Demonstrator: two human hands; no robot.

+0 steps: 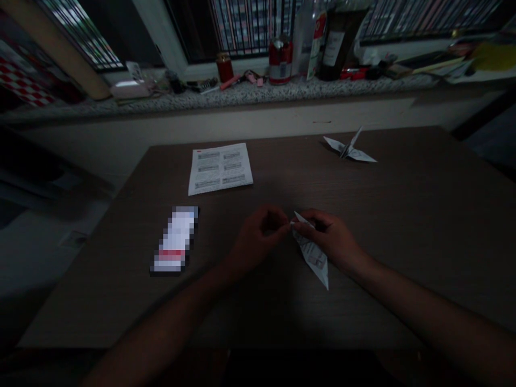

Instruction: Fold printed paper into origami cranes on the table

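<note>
Both hands meet over the middle of a dark wooden table (423,226). My right hand (332,236) is closed around a partly folded piece of printed white paper (314,258), whose long point hangs down toward me. My left hand (260,236) pinches the upper tip of the same paper with thumb and fingertips. A finished paper crane (350,149) sits at the far right of the table, apart from both hands.
A flat printed sheet (220,168) lies at the far middle-left. A blurred white rectangular object (175,240) lies left of my hands. Behind the table a stone sill (258,92) carries cans (280,60), bottles and small clutter below a barred window.
</note>
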